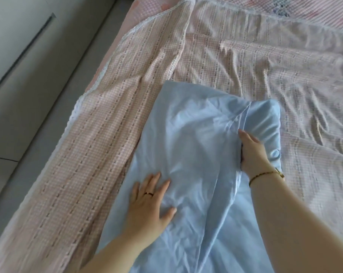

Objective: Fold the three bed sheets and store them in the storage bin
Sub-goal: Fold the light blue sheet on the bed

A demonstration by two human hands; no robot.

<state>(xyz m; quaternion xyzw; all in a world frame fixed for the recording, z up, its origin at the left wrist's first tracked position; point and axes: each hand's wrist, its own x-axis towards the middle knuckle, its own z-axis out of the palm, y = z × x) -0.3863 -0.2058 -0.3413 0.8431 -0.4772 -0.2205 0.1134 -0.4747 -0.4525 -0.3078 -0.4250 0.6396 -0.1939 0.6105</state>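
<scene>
left hand (149, 200) grip wide open, fingers spread flat on one smooth, creased light-blue fabric bed sheet (186, 134) | right hand (252, 152) grip closed on its raised fold, thumb on top, fingers hidden underneath | blue sheet lies part-folded on one pink checked lace-edged sheet (88, 134), spread and wrinkled

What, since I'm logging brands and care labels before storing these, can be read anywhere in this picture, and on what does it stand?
No text can be read in this view.
On the plain light blue bed sheet: no tag or print showing.
On the pink checked bed sheet with white lace edging: woven pattern only, no letters.
On the blurred blue print at the far top right: too blurred to tell.
</scene>
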